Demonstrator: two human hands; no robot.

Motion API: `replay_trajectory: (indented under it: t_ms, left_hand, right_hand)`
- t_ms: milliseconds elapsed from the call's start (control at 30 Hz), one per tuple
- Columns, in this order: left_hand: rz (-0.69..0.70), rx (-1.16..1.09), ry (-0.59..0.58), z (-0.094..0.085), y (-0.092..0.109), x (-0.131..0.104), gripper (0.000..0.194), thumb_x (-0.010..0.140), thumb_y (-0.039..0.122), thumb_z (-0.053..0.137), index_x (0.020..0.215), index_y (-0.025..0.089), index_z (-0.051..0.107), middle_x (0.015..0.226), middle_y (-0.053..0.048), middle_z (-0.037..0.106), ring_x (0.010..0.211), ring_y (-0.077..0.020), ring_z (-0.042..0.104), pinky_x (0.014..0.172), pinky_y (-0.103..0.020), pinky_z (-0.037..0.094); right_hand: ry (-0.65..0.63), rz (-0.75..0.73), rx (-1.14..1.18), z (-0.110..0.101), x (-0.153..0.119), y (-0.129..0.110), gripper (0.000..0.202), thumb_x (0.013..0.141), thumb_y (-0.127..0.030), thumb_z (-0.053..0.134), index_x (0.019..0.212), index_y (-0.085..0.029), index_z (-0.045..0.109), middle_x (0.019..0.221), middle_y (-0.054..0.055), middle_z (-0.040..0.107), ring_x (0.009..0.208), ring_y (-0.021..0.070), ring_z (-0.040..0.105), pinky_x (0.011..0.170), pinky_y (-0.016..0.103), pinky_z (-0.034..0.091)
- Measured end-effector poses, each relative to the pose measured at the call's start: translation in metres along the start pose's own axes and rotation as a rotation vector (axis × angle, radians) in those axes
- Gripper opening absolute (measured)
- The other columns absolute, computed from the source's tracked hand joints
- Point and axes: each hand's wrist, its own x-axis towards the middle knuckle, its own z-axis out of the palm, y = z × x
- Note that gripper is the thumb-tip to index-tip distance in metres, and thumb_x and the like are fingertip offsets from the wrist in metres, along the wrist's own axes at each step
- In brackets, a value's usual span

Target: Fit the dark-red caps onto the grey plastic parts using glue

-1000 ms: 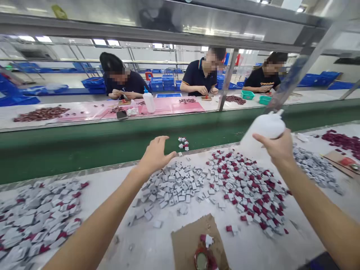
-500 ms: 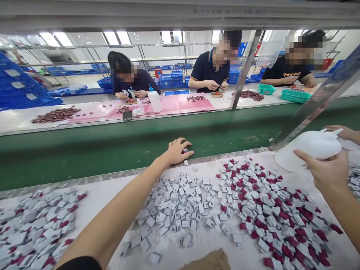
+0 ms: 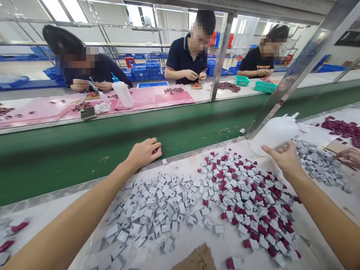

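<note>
My left hand [image 3: 146, 153] rests at the far edge of the near table, beside the green belt. Its fingers are curled, and a bit of a small maroon piece [image 3: 154, 151] shows between them. On the right, my right hand [image 3: 284, 159] has its thumb and fingers round the lower side of a white plastic container [image 3: 274, 133], which leans over with two thin prongs at its top. Between my arms lie a heap of small light-grey blocks [image 3: 157, 206] and a heap of grey blocks joined with maroon pieces [image 3: 253, 202].
Beyond the green belt [image 3: 180, 125], several people work at a far table with a squeeze bottle [image 3: 123, 92] and green trays [image 3: 266, 86]. A slanted metal post [image 3: 298, 78] stands behind the container. At right are maroon pieces [image 3: 343, 129] and a co-worker's hand [image 3: 351, 157]. Brown cardboard [image 3: 195, 258] lies near me.
The view has swung to the right. My left hand's fingers have drawn in from a looser spread. My right hand stays at the white container; the other hand beside it has moved off the container.
</note>
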Motion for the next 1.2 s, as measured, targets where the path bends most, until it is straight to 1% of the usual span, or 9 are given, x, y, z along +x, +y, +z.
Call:
replay_trajectory:
  t_ms: [133,233,367,533,700,833,967,1100,1200]
  left_hand:
    - [-0.039,-0.030,0.126,-0.018,0.011,-0.012,0.025,0.102,0.028,0.043,0.081,0.024,0.057,0.091,-0.005,0.063,0.090,-0.0235,0.060,0.065,-0.031,0.037]
    - [-0.024,-0.070,0.200,-0.031,0.032,-0.019,0.027,0.102,0.033,0.038,0.082,0.026,0.056,0.089,-0.002,0.061,0.086,-0.0215,0.058,0.074,-0.033,0.046]
    - [0.212,-0.185,0.114,-0.028,0.095,-0.031,0.022,0.098,0.027,0.046,0.085,0.023,0.064,0.088,-0.003,0.067,0.086,-0.0207,0.061,0.076,-0.035,0.049]
    - [0.640,-0.208,-0.025,0.018,0.192,-0.057,0.016,0.096,0.028,0.061,0.083,0.020,0.066,0.081,-0.005,0.062,0.077,-0.0207,0.054,0.059,-0.032,0.040]
    - [0.820,-0.150,0.022,0.058,0.237,-0.072,0.011,0.101,0.023,0.063,0.096,0.016,0.070,0.085,-0.005,0.062,0.078,-0.0210,0.057,0.063,-0.034,0.043]
    - [0.937,-0.122,0.102,0.073,0.242,-0.074,0.013,0.107,0.017,0.061,0.098,0.014,0.070,0.085,-0.005,0.062,0.083,-0.0219,0.060,0.069,-0.034,0.043]
    - [0.891,-0.158,0.071,0.067,0.238,-0.071,0.029,0.114,0.041,0.062,0.105,0.015,0.072,0.101,-0.011,0.070,0.091,-0.0261,0.064,0.077,-0.038,0.047]
    - [0.829,-0.274,0.034,0.029,0.217,-0.080,0.028,0.118,0.032,0.050,0.120,0.014,0.071,0.127,-0.015,0.075,0.118,-0.0301,0.069,0.105,-0.047,0.049]
    - [0.556,-0.430,0.049,-0.011,0.200,-0.107,0.021,0.115,0.019,0.050,0.126,0.016,0.068,0.130,-0.013,0.075,0.127,-0.0284,0.067,0.112,-0.047,0.049]
  right_hand:
    - [0.113,0.004,-0.092,-0.026,-0.033,-0.024,0.051,0.078,-0.053,0.072,0.116,-0.030,0.048,0.121,0.015,0.067,0.116,0.0411,0.074,0.096,0.062,0.065]
    - [-0.047,-0.139,-0.189,-0.026,-0.050,-0.062,0.025,0.089,-0.042,0.067,0.109,-0.028,0.064,0.111,0.011,0.073,0.101,0.0337,0.075,0.095,0.053,0.065]
    - [-0.376,-0.257,-0.342,0.033,-0.026,-0.106,0.019,0.102,-0.022,0.067,0.116,-0.024,0.079,0.129,0.011,0.078,0.114,0.0296,0.075,0.110,0.046,0.059]
    - [-0.438,-0.122,-0.573,0.118,0.023,-0.116,0.044,0.107,-0.039,0.078,0.143,-0.017,0.069,0.147,0.014,0.070,0.125,0.0308,0.073,0.105,0.054,0.063]
    - [-0.470,-0.105,-0.650,0.135,0.032,-0.110,0.043,0.107,-0.038,0.078,0.142,-0.017,0.070,0.146,0.015,0.070,0.125,0.0306,0.074,0.105,0.053,0.064]
    - [-0.480,-0.225,-0.563,0.112,0.010,-0.117,0.030,0.108,-0.034,0.075,0.133,-0.017,0.074,0.139,0.012,0.075,0.124,0.0297,0.074,0.107,0.053,0.062]
    - [-0.454,-0.349,-0.394,0.057,-0.035,-0.132,0.018,0.112,-0.029,0.067,0.120,-0.018,0.078,0.125,0.015,0.082,0.104,0.0289,0.080,0.101,0.047,0.062]
    - [-0.448,-0.282,-0.032,-0.027,-0.094,-0.122,0.017,0.111,-0.033,0.064,0.114,-0.020,0.076,0.089,0.007,0.082,0.067,0.0214,0.076,0.066,0.034,0.064]
    - [-0.528,-0.094,0.349,-0.076,-0.144,-0.100,0.013,0.097,-0.030,0.084,0.107,-0.025,0.077,0.105,0.007,0.086,0.073,0.0197,0.081,0.066,0.028,0.068]
